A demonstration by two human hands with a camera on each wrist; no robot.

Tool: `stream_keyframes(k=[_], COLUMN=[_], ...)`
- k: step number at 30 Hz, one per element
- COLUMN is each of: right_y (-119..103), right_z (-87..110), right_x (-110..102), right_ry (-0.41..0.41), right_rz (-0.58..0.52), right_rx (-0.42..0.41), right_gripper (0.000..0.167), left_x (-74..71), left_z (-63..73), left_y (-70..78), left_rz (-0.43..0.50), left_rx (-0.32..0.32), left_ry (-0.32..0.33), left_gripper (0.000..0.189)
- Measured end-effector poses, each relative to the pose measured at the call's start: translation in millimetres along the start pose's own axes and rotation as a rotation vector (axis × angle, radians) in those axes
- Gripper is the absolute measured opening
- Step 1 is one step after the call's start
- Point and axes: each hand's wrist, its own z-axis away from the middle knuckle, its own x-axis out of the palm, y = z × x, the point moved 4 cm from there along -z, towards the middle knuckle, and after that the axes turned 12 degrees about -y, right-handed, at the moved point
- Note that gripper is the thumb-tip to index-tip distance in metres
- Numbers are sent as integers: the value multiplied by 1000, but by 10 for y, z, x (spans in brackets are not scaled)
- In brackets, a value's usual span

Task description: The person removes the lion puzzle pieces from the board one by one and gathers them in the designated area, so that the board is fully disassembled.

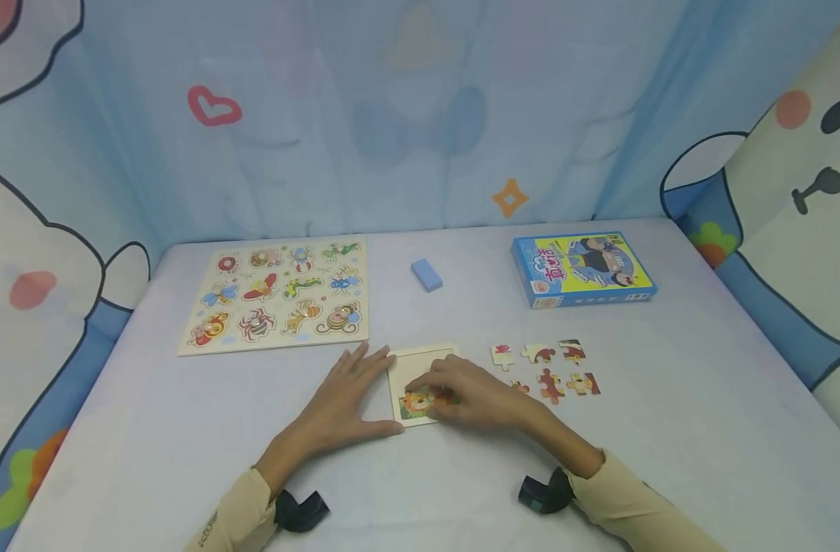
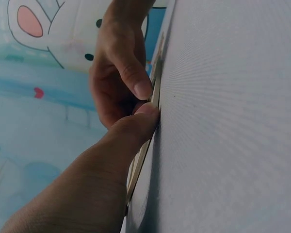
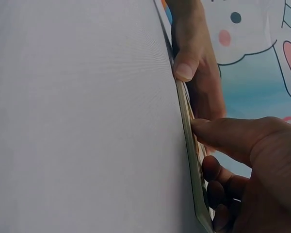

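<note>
A small wooden puzzle tray (image 1: pixel 420 357) lies on the table, with lion-picture jigsaw pieces (image 1: pixel 414 406) in its lower part. My left hand (image 1: pixel 347 399) spreads its fingers along the tray's left side, thumb at the near-left corner. Over the pieces, my right hand (image 1: pixel 475 395) bends its fingers, with thumb and index finger at a jigsaw piece; the hand covers much of it. In the right wrist view the right thumb (image 3: pixel 223 133) touches the tray's edge (image 3: pixel 190 160). Several loose jigsaw pieces (image 1: pixel 551 386) lie right of the tray, one partly behind the right forearm.
A wooden insect puzzle board (image 1: pixel 275 295) lies at the back left. Behind the tray is a blue block (image 1: pixel 426 274). A blue and yellow box (image 1: pixel 585 270) sits at the back right. A printed curtain (image 1: pixel 420 115) hangs behind the white table (image 1: pixel 668 429).
</note>
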Motion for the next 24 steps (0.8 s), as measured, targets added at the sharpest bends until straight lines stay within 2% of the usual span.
stream_keyframes(k=[24], right_y=[-68], right_z=[-26], right_x=[7], right_ry=[4], right_rz=[-104], right_rx=[35], right_gripper=[35], left_x=[-8], left_z=[0], left_y=[14], left_rz=[7], left_rx=[0], left_ry=[4], left_gripper=[95])
